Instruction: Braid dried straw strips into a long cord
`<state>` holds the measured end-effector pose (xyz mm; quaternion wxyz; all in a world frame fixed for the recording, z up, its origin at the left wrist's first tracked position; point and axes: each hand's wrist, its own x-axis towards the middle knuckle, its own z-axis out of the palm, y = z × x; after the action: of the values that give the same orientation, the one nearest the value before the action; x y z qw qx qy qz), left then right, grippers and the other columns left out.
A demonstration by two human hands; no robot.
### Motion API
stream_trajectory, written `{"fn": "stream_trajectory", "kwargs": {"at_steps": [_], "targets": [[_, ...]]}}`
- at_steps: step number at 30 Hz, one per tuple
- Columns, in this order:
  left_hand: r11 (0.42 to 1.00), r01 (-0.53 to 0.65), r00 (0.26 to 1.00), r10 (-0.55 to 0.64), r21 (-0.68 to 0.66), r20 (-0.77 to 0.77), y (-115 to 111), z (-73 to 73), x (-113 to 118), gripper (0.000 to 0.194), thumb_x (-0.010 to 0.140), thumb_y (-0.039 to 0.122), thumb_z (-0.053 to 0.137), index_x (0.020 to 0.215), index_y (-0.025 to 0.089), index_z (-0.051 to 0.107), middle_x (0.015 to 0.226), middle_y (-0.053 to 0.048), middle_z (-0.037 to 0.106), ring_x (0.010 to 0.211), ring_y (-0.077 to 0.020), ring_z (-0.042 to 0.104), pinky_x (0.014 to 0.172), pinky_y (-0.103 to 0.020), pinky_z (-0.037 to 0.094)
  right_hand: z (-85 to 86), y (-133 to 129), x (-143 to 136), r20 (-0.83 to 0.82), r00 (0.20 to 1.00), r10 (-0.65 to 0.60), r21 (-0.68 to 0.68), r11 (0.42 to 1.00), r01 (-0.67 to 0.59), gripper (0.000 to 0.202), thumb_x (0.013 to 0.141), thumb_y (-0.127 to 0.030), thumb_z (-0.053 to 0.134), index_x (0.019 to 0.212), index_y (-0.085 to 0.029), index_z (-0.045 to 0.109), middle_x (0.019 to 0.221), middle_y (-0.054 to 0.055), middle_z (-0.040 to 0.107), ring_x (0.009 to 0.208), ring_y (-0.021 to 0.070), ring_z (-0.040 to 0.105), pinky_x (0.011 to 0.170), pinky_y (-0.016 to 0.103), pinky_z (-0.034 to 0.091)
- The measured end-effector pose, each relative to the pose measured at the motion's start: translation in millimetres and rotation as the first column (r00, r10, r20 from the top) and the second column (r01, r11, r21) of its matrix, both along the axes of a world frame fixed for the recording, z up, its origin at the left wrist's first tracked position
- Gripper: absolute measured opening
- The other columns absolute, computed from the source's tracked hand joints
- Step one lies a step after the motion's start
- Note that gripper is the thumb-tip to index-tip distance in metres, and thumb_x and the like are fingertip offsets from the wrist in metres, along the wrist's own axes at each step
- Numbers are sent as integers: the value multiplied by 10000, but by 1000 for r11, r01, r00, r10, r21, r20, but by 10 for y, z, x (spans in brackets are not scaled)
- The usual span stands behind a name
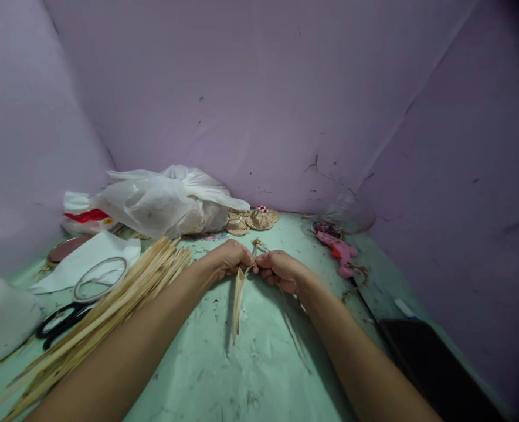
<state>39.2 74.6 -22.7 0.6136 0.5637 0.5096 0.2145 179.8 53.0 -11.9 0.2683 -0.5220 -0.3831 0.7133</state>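
My left hand (233, 258) and my right hand (281, 269) meet over the middle of the green tabletop, fingers pinched close together. Between them they grip a thin twisted cord of dried plant fibre (259, 243), whose looped end sticks up past the fingertips. A flat pale strip of dried leaf (238, 305) hangs down from the left fingers toward me. Thin strands (291, 322) trail from below the right hand. The exact grip at the fingertips is partly hidden by the knuckles.
Left lie a bundle of dried strips (127, 316), black-handled scissors (61, 322), a wire ring (101, 278) and a white container (2, 322). Behind are a plastic bag (166, 202) and small woven hats (263, 218). Right are a pink glue gun (338, 252) and a black flat object (435, 369).
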Motion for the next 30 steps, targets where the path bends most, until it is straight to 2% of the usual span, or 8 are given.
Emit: {"fn": "stream_trajectory", "kwargs": {"at_steps": [6,10,12,15,20,23,26,30], "targets": [[997,32,994,-25,65,-104,-46,110,11,52,569,146,513,535,115,538,331,58,335,269,-39,230,287,-194,130,-31,-8,11,99,995,5,87,996,-13,145,679,-110,479,537,-102,509,387,-28,425,298,19,224,294,156,112],[994,107,981,-105,5,-166,-84,235,30,80,592,75,466,546,99,527,405,9,458,306,-69,384,323,-188,286,-50,-7,-11,208,975,-76,162,986,42,94,625,-118,512,543,-93,552,383,-28,443,286,22,232,303,180,111],[998,46,976,-54,-46,-210,-93,275,49,91,603,45,448,598,95,523,420,-5,486,322,-90,430,354,-207,346,-58,-11,-28,232,966,-110,198,978,64,72,599,-106,512,568,-89,575,404,-19,474,289,26,253,310,187,116],[995,-89,963,73,-48,-258,-115,322,98,149,634,24,441,743,92,515,387,10,473,313,-105,437,370,-224,374,-62,-22,-49,241,960,-141,226,970,86,75,577,-105,515,573,-87,587,407,-15,485,297,29,257,320,195,123],[992,-123,961,117,-7,-250,-212,362,229,388,668,21,438,1047,95,406,407,25,497,331,-105,453,380,-205,378,-61,-26,-47,160,981,-112,141,986,89,76,551,-90,482,510,-98,546,358,-33,422,292,23,215,322,192,98],[991,-106,935,126,79,-330,-263,282,297,450,678,61,440,1117,117,359,427,21,505,338,-130,472,371,-219,373,-71,-11,-28,74,992,-101,86,992,94,87,526,-71,438,491,-111,507,356,-30,413,293,21,207,322,180,86],[973,-72,892,162,221,-423,-308,178,338,459,657,124,492,1104,156,394,575,-34,585,419,-159,537,403,-233,387,-99,5,-21,31,995,-97,52,994,95,76,516,-72,432,489,-128,477,334,-45,368,289,26,194,322,179,85],[870,40,769,288,492,-571,-434,159,412,516,593,146,555,1097,155,442,867,-125,615,758,-226,595,588,-262,423,-176,14,-59,88,977,-196,78,979,189,88,517,-71,465,480,-145,434,331,-58,340,302,39,252,326,183,155]]}}
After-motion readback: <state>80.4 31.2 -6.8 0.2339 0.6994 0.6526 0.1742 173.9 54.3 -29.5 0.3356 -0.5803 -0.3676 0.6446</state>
